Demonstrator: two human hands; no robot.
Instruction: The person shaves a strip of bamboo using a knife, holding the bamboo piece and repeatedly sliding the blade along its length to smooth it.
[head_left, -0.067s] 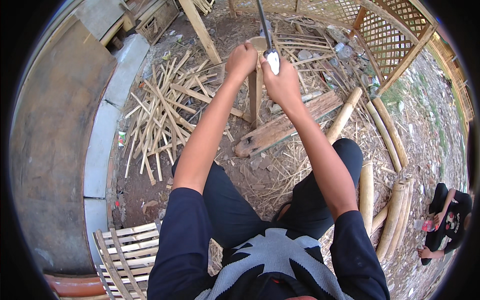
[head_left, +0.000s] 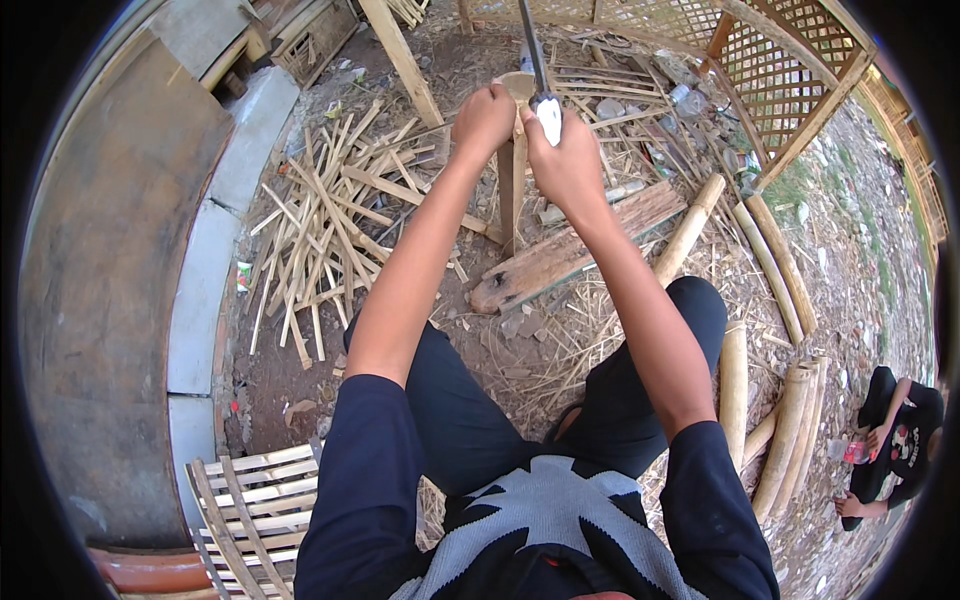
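My right hand [head_left: 568, 168] is closed round the white handle [head_left: 548, 120] of a long blade [head_left: 533, 50]. The dark, narrow blade points away from me, up past the picture's top edge. My left hand [head_left: 484, 122] is closed just to the left, at about the same height. What its fingers hold is hidden from this view. Between and just beyond the hands shows a pale, rounded wooden top [head_left: 516, 84]. Below it an upright wooden post [head_left: 510, 195] stands between my forearms.
A heap of split bamboo strips [head_left: 325, 225] lies at the left. A thick plank [head_left: 580, 245] rests on the ground before my knees, with bamboo poles [head_left: 735, 395] to the right. A slatted bamboo panel [head_left: 262, 510] is at lower left. Another person [head_left: 895, 440] sits far right.
The blade has shifted very slightly to the right with my right hand. My left hand stays nearly where it was.
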